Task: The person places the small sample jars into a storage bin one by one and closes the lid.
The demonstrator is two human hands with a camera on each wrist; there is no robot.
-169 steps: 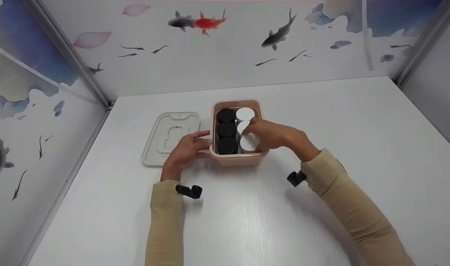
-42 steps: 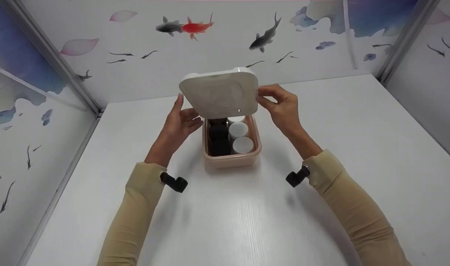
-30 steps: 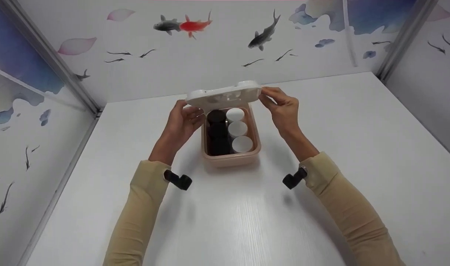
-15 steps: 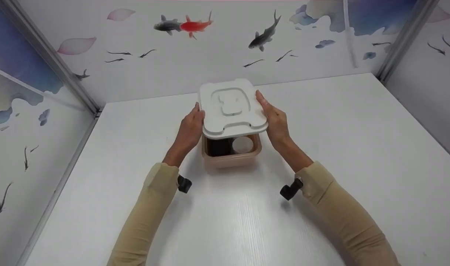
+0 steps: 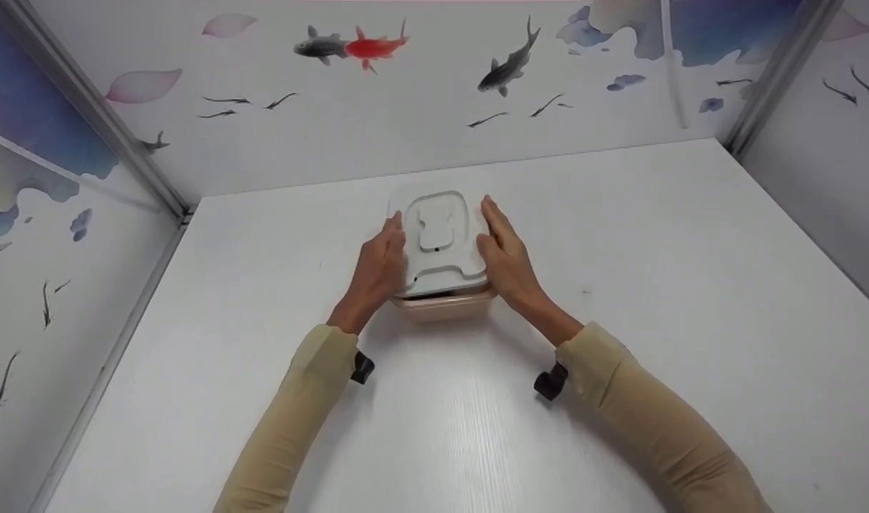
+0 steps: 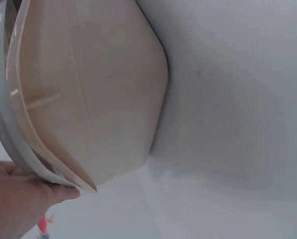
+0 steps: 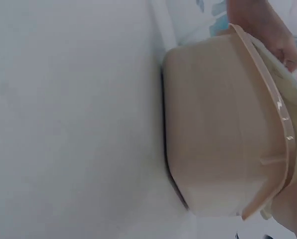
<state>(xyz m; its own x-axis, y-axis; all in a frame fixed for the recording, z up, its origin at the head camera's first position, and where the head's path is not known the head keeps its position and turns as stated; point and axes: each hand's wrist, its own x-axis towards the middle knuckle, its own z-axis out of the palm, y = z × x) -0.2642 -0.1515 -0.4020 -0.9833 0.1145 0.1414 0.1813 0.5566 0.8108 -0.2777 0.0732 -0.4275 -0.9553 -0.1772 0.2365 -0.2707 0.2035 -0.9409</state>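
A white lid [image 5: 438,235] lies over the pale pink box [image 5: 448,311], close above its rim. Along the near edge a dark gap shows between the two. My left hand [image 5: 377,265] grips the lid's left side, thumb near the top. On the opposite side my right hand [image 5: 511,267] holds the lid with its thumb on the edge and its fingers reaching forward. In the left wrist view, left fingers [image 6: 64,193] pinch a corner of the lid [image 6: 11,132], which sits apart from the box rim [image 6: 26,117]. Whatever is inside the box is hidden.
The box stands on a white table [image 5: 434,413], with its surface around it on all sides. A white back wall [image 5: 434,107] with painted fish rises behind, and side panels flank the table. Small black cameras [image 5: 550,383] hang at both wrists.
The lid lay on the table left of the box, where black and white round caps showed. Both hands brought it over, tilted it up, turned it flat and lowered it, covering the caps.
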